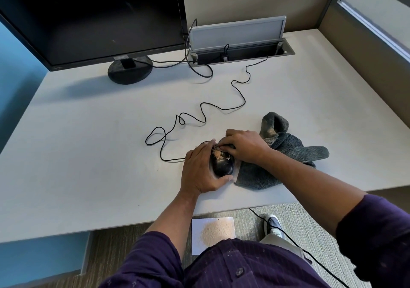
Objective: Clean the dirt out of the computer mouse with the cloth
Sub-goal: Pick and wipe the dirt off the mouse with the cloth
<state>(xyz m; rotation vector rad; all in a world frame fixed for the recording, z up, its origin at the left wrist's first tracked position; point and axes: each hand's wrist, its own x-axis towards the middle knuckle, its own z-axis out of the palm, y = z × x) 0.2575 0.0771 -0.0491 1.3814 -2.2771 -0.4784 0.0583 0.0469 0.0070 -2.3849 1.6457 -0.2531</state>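
A black computer mouse [223, 165] sits near the front edge of the white desk [88, 154], with tan dirt [218, 154] on its front half. My left hand [199, 172] grips the mouse from the left, thumb curled round its rear. My right hand [244, 146] pinches a fold of the grey cloth [288, 152] against the mouse's front. The rest of the cloth trails to the right on the desk. The mouse cable [199, 112] winds away to the back.
A dark monitor [93, 19] on a round stand [129, 71] fills the back left. An open cable hatch [239, 43] lies at the back centre. On the floor below the desk edge lies white paper [199, 243] with a pile of tan powder, and a shoe [274, 224].
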